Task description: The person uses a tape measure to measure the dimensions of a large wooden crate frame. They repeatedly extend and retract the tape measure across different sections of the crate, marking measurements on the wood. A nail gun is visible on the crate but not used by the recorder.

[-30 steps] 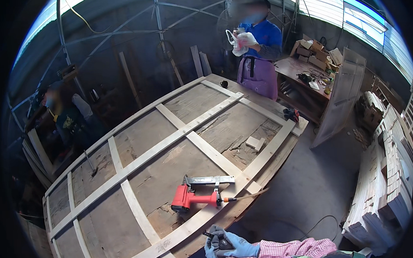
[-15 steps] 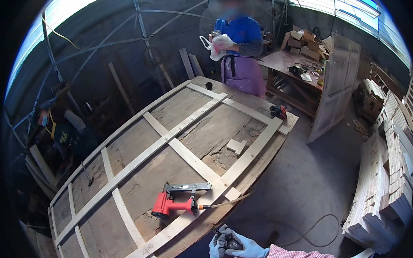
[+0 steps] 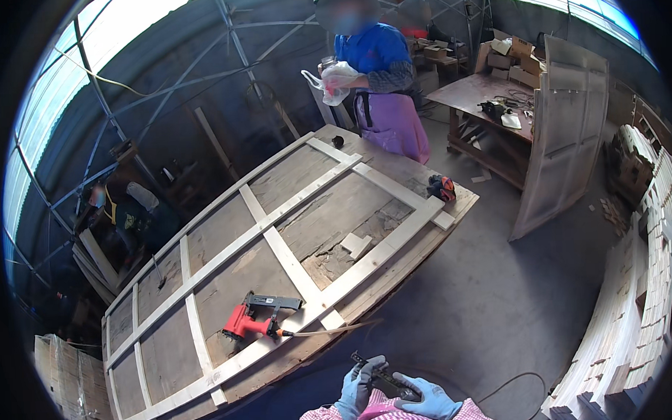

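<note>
Close to my body at the lower edge, my left hand (image 3: 357,388) and my right hand (image 3: 431,399), both in blue and grey gloves, are closed on a long, narrow black strap-like thing (image 3: 390,383). It slants down from the left fingers to the right hand; its exact kind cannot be made out. Beyond my hands, a red and black nail gun (image 3: 252,317) with an air hose (image 3: 333,331) lies on the pale wooden frame (image 3: 262,226) on the workbench. Neither hand touches it.
A co-worker in a blue top (image 3: 375,57) stands at the bench's far end with a plastic bag (image 3: 334,82). Another person (image 3: 129,210) works at far left. A hammer (image 3: 160,273), wood scraps (image 3: 356,245) and stacked slats (image 3: 614,319) lie about. A panel (image 3: 563,135) stands at right.
The view has shifted, so the bench sits further left. My hands have moved apart, showing more of the black thing between them. The co-worker still holds the bag.
</note>
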`<state>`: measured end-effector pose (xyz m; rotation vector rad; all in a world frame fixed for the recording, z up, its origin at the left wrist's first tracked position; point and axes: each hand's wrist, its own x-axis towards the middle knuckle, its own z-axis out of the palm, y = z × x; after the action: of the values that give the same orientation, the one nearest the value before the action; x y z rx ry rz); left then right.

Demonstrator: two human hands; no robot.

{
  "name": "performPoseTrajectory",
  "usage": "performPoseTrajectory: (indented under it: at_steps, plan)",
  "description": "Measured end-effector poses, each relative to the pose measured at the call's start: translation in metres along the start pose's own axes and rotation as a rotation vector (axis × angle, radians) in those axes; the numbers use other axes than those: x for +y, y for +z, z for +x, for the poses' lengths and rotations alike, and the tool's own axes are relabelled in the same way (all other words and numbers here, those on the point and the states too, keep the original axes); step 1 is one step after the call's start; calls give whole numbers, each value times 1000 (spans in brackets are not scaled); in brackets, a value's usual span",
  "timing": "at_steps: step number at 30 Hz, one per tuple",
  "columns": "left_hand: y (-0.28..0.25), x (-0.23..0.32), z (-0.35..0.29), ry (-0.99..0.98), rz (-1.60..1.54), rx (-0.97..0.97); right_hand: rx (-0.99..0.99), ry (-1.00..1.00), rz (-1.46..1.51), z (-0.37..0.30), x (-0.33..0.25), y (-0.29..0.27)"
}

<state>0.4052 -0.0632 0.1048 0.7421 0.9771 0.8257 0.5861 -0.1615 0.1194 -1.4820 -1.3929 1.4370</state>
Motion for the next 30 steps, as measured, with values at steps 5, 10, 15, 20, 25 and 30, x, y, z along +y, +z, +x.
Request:
performPoseTrajectory:
  at_steps: [5, 10, 15, 20, 25, 30]
  plan:
    - [39, -12, 23, -95, -54, -54, 171, -45, 175, -26, 39, -24]
    - [86, -14, 31, -185, -85, -78, 212, -11, 356, -48, 42, -48]
    - [114, -14, 43, -171, -54, -131, 274, -24, 352, -54, 43, -72]
    - [130, -4, 49, -138, -36, -116, 271, -43, 374, -45, 53, -84]
    - [139, 1, 60, -113, -72, -117, 257, -60, 353, -34, 60, -101]
    - [144, 4, 75, -59, -64, -96, 205, -6, 382, -20, 51, -118]
